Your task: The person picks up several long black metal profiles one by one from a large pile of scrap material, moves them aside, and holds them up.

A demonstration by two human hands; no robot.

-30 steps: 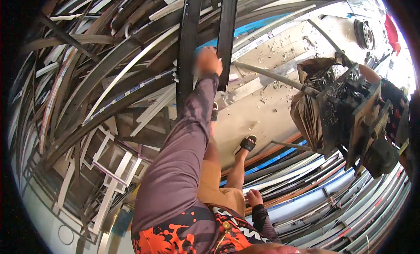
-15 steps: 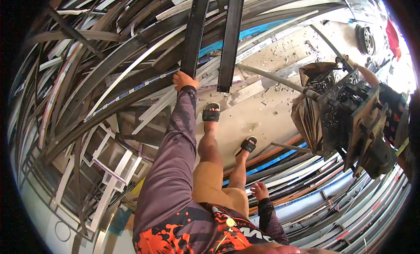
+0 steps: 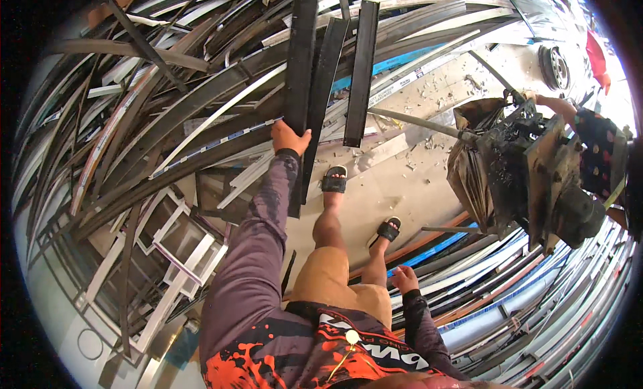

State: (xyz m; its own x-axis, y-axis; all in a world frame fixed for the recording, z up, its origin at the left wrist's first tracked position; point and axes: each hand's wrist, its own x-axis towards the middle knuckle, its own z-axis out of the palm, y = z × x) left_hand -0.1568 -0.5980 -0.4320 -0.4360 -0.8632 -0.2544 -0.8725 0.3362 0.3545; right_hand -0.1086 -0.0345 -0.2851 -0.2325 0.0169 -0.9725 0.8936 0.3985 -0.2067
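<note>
Three long black metal bars [image 3: 326, 60] are seen standing out over the scrap pile, side by side and slightly fanned; the leftmost and middle ones are gripped at their lower part by the left hand [image 3: 289, 138], whose fingers are closed around them, while the third bar [image 3: 360, 74] lies just beside them to the right and whether it is touched cannot be told. One right hand [image 3: 404, 279] is held low beside the right thigh, fingers loosely curled, nothing held in it. Two black sandals are worn: the left sandal [image 3: 333, 180] is set just below the bars' lower ends, the right sandal [image 3: 388, 229] a little further back on the concrete floor [image 3: 402, 181], which is littered with small chips. Countless grey, white and dark strips and profiles [image 3: 154, 121] are heaped in a tangled pile on the left and behind the bars. One white frame [image 3: 175, 251] with several openings lies lower left. One dark, sooty machine [image 3: 536, 174] stands to the right, attended by another person's arm [image 3: 559, 106]. One wheel [image 3: 554, 66] is seen at the upper right.
</note>
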